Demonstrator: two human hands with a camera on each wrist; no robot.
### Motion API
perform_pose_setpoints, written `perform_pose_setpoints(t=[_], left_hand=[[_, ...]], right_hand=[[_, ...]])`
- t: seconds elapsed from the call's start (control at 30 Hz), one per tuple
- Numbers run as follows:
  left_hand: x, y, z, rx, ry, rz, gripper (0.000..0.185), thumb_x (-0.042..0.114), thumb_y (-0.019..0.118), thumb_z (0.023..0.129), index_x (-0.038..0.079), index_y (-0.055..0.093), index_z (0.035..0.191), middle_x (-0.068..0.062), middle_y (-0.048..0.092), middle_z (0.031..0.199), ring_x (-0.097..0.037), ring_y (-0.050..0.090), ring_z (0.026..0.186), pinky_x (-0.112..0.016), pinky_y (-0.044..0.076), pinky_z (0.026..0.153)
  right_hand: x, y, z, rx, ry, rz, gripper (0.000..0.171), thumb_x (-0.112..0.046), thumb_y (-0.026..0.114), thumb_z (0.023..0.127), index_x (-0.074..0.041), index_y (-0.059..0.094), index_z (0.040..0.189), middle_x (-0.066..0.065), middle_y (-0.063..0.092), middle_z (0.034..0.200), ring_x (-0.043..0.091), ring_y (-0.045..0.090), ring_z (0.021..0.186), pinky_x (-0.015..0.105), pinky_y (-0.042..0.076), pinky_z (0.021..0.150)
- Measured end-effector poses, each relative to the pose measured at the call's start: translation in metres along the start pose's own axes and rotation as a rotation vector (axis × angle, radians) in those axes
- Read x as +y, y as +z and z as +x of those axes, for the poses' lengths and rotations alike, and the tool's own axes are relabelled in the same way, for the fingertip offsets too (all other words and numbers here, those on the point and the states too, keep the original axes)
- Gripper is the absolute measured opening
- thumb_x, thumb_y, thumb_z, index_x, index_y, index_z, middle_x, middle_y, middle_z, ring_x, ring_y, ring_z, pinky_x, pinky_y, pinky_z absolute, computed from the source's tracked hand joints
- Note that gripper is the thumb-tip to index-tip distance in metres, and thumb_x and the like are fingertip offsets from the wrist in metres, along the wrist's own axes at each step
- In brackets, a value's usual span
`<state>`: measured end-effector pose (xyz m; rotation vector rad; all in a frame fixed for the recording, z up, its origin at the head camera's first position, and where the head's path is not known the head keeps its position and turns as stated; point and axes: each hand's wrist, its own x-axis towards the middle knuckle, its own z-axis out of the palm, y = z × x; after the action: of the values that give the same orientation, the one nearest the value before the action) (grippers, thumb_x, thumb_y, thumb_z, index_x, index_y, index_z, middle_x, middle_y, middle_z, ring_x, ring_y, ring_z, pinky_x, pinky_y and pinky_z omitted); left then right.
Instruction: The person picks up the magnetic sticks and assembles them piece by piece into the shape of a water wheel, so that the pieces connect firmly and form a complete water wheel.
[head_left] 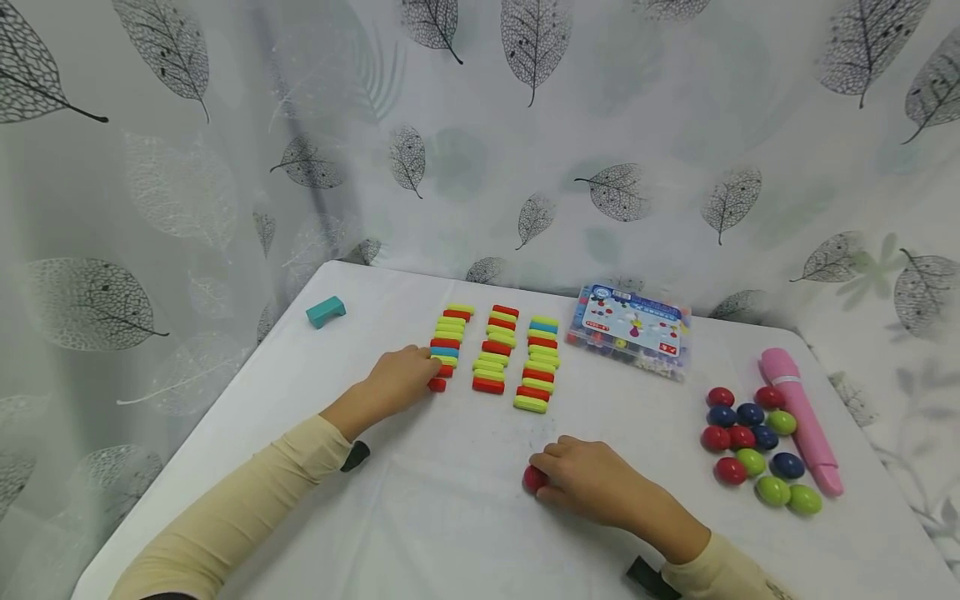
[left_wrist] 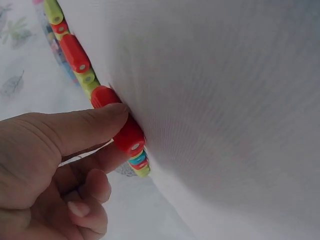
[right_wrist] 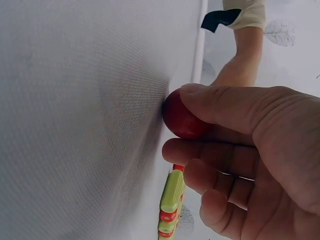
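Observation:
At the near end of the left row of sticks, my left hand (head_left: 399, 382) pinches a red magnetic stick (left_wrist: 130, 136) between thumb and index finger. The stick lies on the white cloth, and a round metal dot shows in its end. Lower and to the right, my right hand (head_left: 594, 483) holds a red ball (right_wrist: 181, 116) by thumb and fingers, close against the tabletop. Beyond the hands lie a middle row (head_left: 490, 373) and a right row (head_left: 538, 375) of yellow-green, red and blue sticks, side by side.
A flat clear box (head_left: 630, 329) with a printed label lies at the back. On the right are several red, blue and green balls (head_left: 741, 437) beside a pink wand-shaped object (head_left: 801, 417). A teal block (head_left: 326, 312) sits far left. Leaf-patterned curtains (head_left: 465, 167) hang behind.

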<state>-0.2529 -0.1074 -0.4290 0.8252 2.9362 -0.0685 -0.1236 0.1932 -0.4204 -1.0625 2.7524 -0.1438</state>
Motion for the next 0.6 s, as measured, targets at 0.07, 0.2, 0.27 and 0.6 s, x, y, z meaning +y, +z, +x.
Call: perform_pose_setpoints(t=[0.07,0.2,0.27,0.6], left_hand=[[0.001,0.000,-0.002,-0.004,0.000,0.000,0.027,0.022,0.082,0.088,0.014,0.073,0.112,-0.004,0.068,0.095,-0.020,0.060,0.087,-0.032,0.059,0.073],[0.009,-0.001,-0.013,0.026,0.066,-0.016,0.024,0.024,0.082,0.088,0.017,0.072,0.109,0.001,0.068,0.092,-0.015,0.059,0.084,-0.026,0.057,0.073],[0.018,-0.003,-0.021,0.053,0.136,-0.055,0.024,0.025,0.083,0.087,0.018,0.072,0.106,0.003,0.068,0.091,-0.012,0.058,0.084,-0.024,0.055,0.072],[0.086,-0.014,-0.044,0.016,0.451,-0.162,0.024,0.029,0.081,0.089,0.021,0.074,0.110,0.009,0.067,0.094,-0.005,0.055,0.084,-0.013,0.049,0.071]], right_hand=[[0.000,0.000,0.000,-0.002,0.003,0.000,0.036,-0.036,0.078,0.089,-0.016,0.071,0.117,-0.006,0.069,0.096,0.008,0.056,0.084,0.025,0.056,0.071],[-0.001,0.001,0.001,-0.011,0.009,0.009,0.036,-0.036,0.078,0.090,-0.015,0.071,0.118,-0.006,0.069,0.096,0.008,0.056,0.085,0.026,0.056,0.072],[-0.001,0.001,0.001,-0.018,0.015,0.014,0.037,-0.037,0.078,0.090,-0.015,0.071,0.119,-0.006,0.069,0.097,0.008,0.057,0.085,0.026,0.057,0.072],[0.000,0.001,0.000,0.004,0.003,0.009,0.037,-0.036,0.081,0.087,-0.015,0.072,0.117,-0.007,0.069,0.093,0.007,0.056,0.082,0.024,0.056,0.070]])
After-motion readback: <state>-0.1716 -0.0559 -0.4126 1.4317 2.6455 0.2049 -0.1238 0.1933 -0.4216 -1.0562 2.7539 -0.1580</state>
